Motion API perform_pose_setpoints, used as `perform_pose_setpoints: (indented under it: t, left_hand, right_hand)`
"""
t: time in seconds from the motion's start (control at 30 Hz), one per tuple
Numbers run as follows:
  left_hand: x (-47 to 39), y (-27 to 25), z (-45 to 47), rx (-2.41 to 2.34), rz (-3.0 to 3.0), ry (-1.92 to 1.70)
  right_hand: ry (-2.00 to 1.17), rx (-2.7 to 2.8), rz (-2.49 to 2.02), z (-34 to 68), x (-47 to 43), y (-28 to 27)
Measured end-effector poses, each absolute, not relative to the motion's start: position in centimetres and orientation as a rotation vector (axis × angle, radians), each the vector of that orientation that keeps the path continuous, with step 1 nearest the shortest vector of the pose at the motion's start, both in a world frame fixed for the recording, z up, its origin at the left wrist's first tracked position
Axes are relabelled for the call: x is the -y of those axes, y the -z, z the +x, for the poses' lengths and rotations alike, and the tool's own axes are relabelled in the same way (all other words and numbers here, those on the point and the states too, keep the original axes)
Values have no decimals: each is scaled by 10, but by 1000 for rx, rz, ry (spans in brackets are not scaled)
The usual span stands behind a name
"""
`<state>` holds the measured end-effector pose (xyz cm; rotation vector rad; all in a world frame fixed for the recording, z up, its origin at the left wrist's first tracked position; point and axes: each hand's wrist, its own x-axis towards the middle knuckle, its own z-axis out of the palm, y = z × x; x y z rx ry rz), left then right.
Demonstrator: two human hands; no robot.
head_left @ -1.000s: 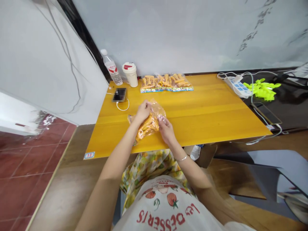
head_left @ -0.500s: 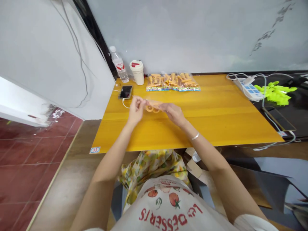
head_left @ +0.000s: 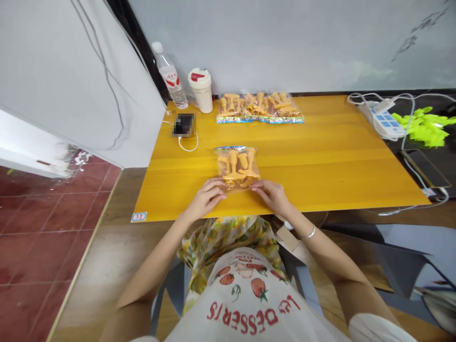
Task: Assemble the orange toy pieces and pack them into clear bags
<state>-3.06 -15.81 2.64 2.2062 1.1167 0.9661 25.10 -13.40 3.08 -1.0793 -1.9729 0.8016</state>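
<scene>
A clear plastic bag (head_left: 236, 169) of orange plastic pieces lies on the yellow tabletop in front of me, its colourful printed strip on the far side. Inside, several pieces with stems and curved bars show through the film. My left hand (head_left: 207, 195) holds the bag's near left corner, fingers bent over the film with the thumb below. At the near right corner, my right hand (head_left: 273, 194) pinches the film between thumb and fingers.
Behind lie more filled bags (head_left: 260, 108) in a row. A water bottle (head_left: 173, 78), a lidded cup (head_left: 201, 90) and a phone (head_left: 184, 125) on a cable stand left. On the right are a power strip (head_left: 384, 121), bright green pieces (head_left: 425, 126) and another phone (head_left: 425, 168).
Both hands have come down and toward me from above the table. The bag, seen blurred and edge-on between them before, now lies flat on the tabletop. The view has tilted slightly downward.
</scene>
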Motion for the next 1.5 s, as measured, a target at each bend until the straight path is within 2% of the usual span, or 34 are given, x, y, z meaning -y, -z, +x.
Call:
perform_pose_setpoints:
  t: [0.23, 0.37, 0.47, 0.53, 0.7, 0.8, 0.9, 0.97, 1.07, 1.17, 1.5]
  left_hand:
    - [146, -33, -3, -1522, 1660, -1046]
    - [137, -30, 7, -1613, 1578, -1037]
    - [131, -30, 5, -1666, 1586, -987]
    - [128, -30, 2, -1695, 1590, -919]
    - [123, -29, -8, -1747, 1644, -763]
    - [125, -26, -9, -1765, 1755, -969]
    - [131, -26, -5, -1679, 2027, -1299]
    - [135, -28, -2, -1555, 2274, -1338]
    - [138, -26, 2, -1259, 2643, -1197]
    - [140, -20, 2, -1045, 2849, -1035]
    - [149, -14, -8, -1241, 2838, -682]
  right_hand:
    - [-1045, 1548, -1263, 236, 124, -25]
    - [-1296, 1314, -1296, 233, 115, -21]
    - [-1433, 1336, -1344, 238, 106, -23]
    - [-1345, 1461, -1441, 243, 100, -25]
    - [-865, 1910, -1583, 250, 98, -28]
    - [-652, 2050, -1499, 251, 107, -30]
    - [-270, 2086, -1365, 250, 120, -32]
    - [-92, 2197, -1183, 248, 128, -34]
    - [-65, 2451, -945, 240, 133, -32]
    - [-122, 2522, -994, 234, 130, -24]
    - [-211, 2600, -833, 258, 118, -19]
